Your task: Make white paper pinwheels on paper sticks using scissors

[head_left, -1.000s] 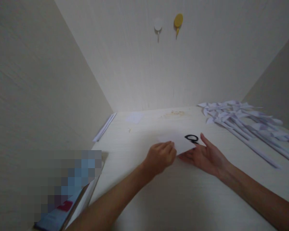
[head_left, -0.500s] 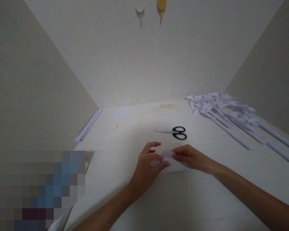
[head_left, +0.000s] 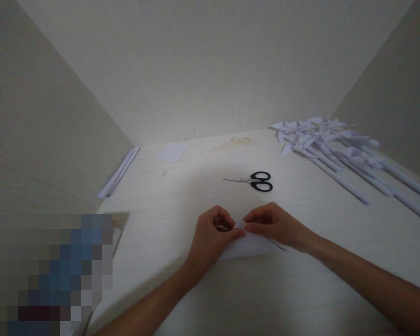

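Note:
A sheet of white paper lies low on the table between my hands, its upper edge lifted by the fingers. My left hand is closed in a pinch on the paper's upper left part, thumb pointing right. Close beside it, my right hand pinches the paper's top with thumb and forefinger. The fingertips of both hands nearly meet. A thin dark edge of the paper shows under the right hand. Just beyond the hands lies a pair of scissors with black handles, blades closed and pointing left.
White paper pinwheels on rolled paper sticks are heaped at the right. Rolled paper sticks lie along the left wall. A paper square and a small scrap lie at the back left. Walls close in the table's far side.
My left fingers have curled from spread into a pinch, and my right hand's fingertips have come closer to them at the paper's top. The view has tilted slightly downward.

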Demonstrator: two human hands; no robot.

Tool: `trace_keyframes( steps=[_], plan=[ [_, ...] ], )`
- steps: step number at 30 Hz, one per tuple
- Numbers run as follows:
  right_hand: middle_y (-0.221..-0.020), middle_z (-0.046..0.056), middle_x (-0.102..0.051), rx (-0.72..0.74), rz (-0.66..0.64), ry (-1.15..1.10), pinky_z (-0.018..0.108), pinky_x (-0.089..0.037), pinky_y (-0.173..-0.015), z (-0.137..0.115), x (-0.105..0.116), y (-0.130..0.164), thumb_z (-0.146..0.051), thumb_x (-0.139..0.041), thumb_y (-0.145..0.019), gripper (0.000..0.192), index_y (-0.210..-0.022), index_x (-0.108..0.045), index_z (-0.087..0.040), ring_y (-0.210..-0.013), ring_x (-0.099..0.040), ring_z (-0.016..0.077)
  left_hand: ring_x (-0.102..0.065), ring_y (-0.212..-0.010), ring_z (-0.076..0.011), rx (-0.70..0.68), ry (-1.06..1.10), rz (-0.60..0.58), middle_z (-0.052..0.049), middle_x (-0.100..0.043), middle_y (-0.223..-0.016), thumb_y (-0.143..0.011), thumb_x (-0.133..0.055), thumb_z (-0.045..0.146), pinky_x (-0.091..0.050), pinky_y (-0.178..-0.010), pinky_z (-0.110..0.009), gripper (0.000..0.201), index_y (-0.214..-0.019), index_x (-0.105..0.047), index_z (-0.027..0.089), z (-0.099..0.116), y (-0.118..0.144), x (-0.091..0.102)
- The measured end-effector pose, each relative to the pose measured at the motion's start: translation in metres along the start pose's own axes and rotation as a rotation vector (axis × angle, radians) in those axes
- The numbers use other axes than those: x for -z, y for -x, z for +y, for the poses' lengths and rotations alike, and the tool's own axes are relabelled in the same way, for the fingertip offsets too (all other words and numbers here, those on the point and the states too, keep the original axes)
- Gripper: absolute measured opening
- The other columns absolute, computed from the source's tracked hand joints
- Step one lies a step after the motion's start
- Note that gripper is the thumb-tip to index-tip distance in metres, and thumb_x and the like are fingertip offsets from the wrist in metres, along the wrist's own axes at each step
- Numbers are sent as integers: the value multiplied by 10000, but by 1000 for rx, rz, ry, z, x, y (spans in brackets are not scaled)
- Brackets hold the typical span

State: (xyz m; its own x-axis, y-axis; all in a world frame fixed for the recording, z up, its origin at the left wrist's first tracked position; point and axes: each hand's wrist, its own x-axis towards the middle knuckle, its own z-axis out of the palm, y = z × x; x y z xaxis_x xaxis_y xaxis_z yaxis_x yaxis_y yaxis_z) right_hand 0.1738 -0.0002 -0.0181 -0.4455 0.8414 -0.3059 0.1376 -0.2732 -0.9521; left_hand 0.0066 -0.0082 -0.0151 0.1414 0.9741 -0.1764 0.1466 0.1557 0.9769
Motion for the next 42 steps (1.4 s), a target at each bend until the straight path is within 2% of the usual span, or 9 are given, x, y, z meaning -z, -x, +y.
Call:
trace_keyframes(
  steps=[3, 6, 10, 15, 24, 42],
  plan=[
    [-601, 13, -657, -41, 85, -19, 222, -375, -470, 0, -5, 0, -295, -678, -601, 148, -634, -673, -151, -501, -530, 107, -531, -501, -83, 25, 55, -5, 44, -565, -555, -451, -752, 152, -434, -486, -191, 297, -578, -484, 167, 0, 2, -3],
    [-589, 12, -670, -20, 160, 3, 224, -397, -476, 1, -6, 2, -262, -686, -583, 107, -614, -678, -160, -507, -558, 118, -548, -518, -92, 48, 55, 10, 39, -582, -557, -445, -747, 134, -433, -500, -192, 277, -592, -514, 168, 0, 2, -3],
    [-602, 18, -682, -10, 208, 25, 228, -428, -495, 3, -5, 3, -254, -701, -561, 105, -606, -679, -162, -538, -593, 137, -561, -529, -109, 57, -67, -16, 9, -619, -563, -533, -707, 219, -419, -504, -204, 134, -589, -603, 156, 2, 2, -2],
    [-598, 24, -680, -23, 276, 11, 220, -437, -490, 2, -4, 3, -291, -716, -546, 162, -615, -673, -151, -531, -600, 130, -563, -534, -119, 89, -192, -86, -13, -649, -578, -600, -666, 300, -399, -492, -208, 163, -592, -653, 138, 5, 4, 1],
    [-578, 17, -676, -32, 266, -9, 205, -429, -476, -1, -4, 4, -231, -723, -539, 109, -594, -670, -152, -514, -592, 119, -578, -553, -131, 110, -242, -66, -20, -666, -589, -604, -661, 312, -404, -502, -211, 173, -617, -673, 139, 8, 5, 0],
    [-577, 22, -669, -18, 258, 51, 203, -413, -468, -1, -4, 3, -251, -703, -571, 118, -601, -663, -144, -508, -580, 115, -555, -533, -119, 98, -218, -97, -13, -655, -585, -615, -644, 306, -387, -490, -208, 165, -611, -671, 143, 6, 3, 1]
  ],
)
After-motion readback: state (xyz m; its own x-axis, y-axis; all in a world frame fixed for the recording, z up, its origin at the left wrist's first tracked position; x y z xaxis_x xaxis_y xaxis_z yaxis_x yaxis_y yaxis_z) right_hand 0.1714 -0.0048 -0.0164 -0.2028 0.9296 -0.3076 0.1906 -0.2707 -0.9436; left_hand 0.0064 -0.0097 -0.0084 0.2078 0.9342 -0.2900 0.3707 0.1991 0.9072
